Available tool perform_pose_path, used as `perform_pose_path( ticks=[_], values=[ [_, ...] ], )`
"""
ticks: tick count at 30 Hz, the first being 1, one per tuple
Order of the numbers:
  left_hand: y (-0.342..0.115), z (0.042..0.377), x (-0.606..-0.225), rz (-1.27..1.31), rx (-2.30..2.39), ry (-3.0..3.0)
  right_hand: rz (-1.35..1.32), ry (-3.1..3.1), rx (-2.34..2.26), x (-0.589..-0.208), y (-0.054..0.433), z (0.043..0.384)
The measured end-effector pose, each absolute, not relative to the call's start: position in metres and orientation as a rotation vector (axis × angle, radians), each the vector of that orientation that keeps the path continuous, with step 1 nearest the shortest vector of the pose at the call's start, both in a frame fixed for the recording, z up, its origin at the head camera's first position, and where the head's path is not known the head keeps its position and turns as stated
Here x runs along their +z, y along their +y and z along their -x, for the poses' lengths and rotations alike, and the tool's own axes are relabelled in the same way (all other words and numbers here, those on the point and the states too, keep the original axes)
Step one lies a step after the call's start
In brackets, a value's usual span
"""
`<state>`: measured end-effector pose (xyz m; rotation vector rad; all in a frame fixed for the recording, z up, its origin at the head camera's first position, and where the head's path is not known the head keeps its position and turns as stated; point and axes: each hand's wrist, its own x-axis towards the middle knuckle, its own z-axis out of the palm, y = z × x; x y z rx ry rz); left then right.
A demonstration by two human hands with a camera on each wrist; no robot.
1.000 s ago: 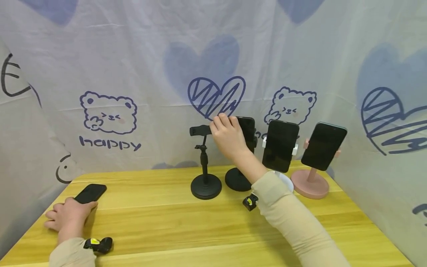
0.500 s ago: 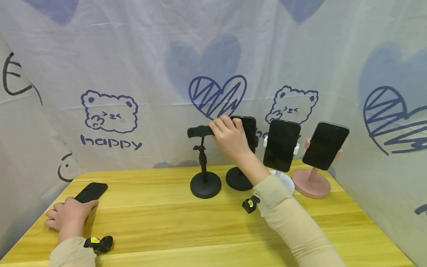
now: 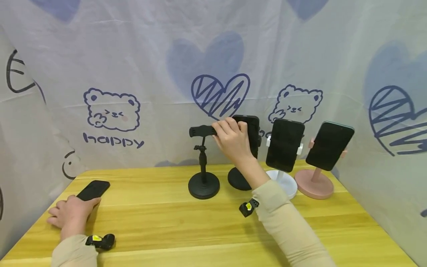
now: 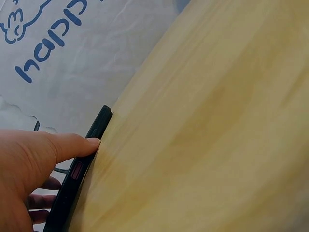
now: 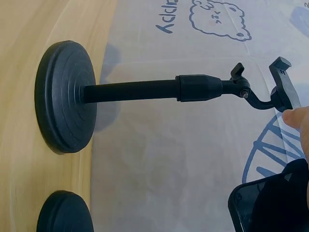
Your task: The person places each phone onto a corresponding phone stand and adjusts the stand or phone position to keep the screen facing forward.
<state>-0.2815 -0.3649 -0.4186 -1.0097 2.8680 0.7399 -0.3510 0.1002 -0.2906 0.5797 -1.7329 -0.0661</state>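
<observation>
At the table's left side my left hand (image 3: pixel 71 213) holds a black smartphone (image 3: pixel 93 190), which lies close to the tabletop. In the left wrist view the thumb presses the phone's edge (image 4: pixel 75 176), with the other fingers on its far side. My right hand (image 3: pixel 233 142) grips the right end of the clamp (image 3: pixel 201 130) on a black phone stand (image 3: pixel 204 184). No phone sits in that clamp. The right wrist view shows the stand's round base (image 5: pixel 65 96), pole and bent neck; only a fingertip and part of the hand show at the clamp.
Right of the held stand, another black stand (image 3: pixel 239 180), a white stand (image 3: pixel 283 183) and a pink stand (image 3: pixel 314 184) each carry a dark phone. My right forearm crosses in front of them. A printed cloth (image 3: pixel 160 144) hangs behind the wooden table (image 3: pixel 160 222).
The held black stand has shifted slightly left relative to the other stands, with my right hand still on its clamp. My left hand stays on the phone. The head view has turned a little.
</observation>
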Motion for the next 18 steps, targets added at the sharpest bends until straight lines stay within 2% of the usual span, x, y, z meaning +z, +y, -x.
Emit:
perform_pose_path(
  ticks=[18],
  values=[
    [-0.368,0.28,-0.42,1.022,0.825,2.871,-0.426,-1.876,0.25,-0.301,0.078,0.34]
  ],
)
